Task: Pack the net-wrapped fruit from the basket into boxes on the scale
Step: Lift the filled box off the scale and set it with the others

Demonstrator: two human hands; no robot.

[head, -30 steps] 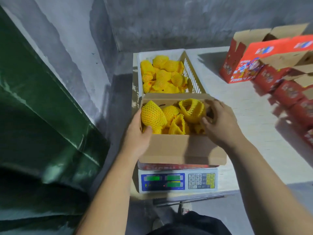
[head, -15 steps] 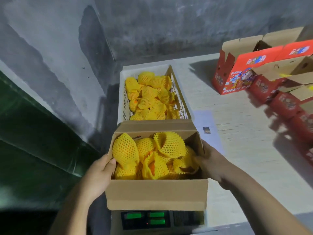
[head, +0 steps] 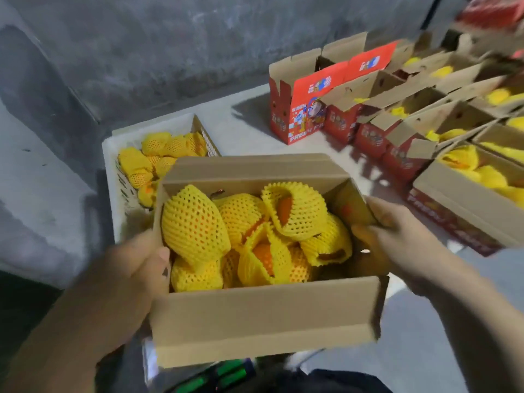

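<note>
An open cardboard box (head: 263, 316) full of yellow net-wrapped fruit (head: 195, 222) is held up in front of me, above the scale. My left hand (head: 130, 276) grips its left wall, thumb over the rim beside a fruit. My right hand (head: 385, 245) grips the right wall, thumb on the rim. Only a strip of the scale (head: 218, 375), with its green display, shows below the box. Behind the box, the white basket (head: 113, 177) still holds several net-wrapped fruit (head: 158, 154).
On the white table (head: 243, 123) to the right stand several open red boxes (head: 297, 109), most with yellow fruit inside; the nearest one (head: 465, 205) lies just right of my right hand. A grey concrete wall runs behind and to the left.
Both hands have lifted the filled box off the scale and carried it up and toward me. The view has swung right, showing more of the red boxes.
</note>
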